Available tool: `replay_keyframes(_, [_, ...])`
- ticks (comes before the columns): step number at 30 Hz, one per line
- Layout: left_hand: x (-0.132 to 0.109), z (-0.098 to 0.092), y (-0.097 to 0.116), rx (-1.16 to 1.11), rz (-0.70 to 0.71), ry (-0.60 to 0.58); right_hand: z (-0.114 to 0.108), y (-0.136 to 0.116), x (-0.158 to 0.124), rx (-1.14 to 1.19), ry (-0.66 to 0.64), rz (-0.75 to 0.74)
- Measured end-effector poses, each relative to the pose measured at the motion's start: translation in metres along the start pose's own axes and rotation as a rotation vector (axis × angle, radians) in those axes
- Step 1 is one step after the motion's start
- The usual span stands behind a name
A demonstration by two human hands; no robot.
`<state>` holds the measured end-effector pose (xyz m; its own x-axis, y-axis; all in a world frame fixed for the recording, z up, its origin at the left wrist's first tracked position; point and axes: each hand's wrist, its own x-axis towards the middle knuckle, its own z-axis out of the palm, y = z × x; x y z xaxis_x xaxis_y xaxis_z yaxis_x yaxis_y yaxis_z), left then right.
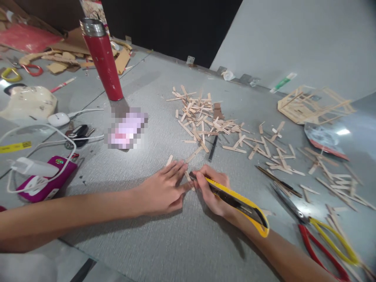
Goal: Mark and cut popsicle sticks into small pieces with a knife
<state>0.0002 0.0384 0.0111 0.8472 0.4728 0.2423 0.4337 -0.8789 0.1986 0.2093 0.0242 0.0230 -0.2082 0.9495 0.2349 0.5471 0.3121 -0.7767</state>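
Head view: flattened left hand (164, 188) touches a wooden stick (188, 176); right hand (212, 192) grips a yellow cutter (239, 204).

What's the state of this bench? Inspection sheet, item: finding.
Surface: grey textured tabletop, with dark specks at left.
Job's things: yellow utility knife; wooden stick, partly covered; loose sticks scattered beyond and to the right.
Clutter: red flask upright; red-and-yellow scissors lying at right; stick frame at far right.
Hands: left hand palm down, fingers by the stick; right hand gripping the knife, tip close to the left fingers.
Cables: white cable, looping near a purple device.
Surroundings: dark panel and pale panel behind.
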Motion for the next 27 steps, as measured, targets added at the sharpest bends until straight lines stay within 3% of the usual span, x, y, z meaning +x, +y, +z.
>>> replay_keyframes(12, [0.0001, -0.0013, 0.0005, 0.029, 0.009, 0.009, 0.0018, -0.0035, 0.006, 0.041, -0.008, 0.067])
replay_keyframes(27, [0.0026, -0.0007, 0.0004, 0.074, -0.009, 0.022, 0.0038, -0.0004, 0.0014, 0.007, -0.039, -0.01])
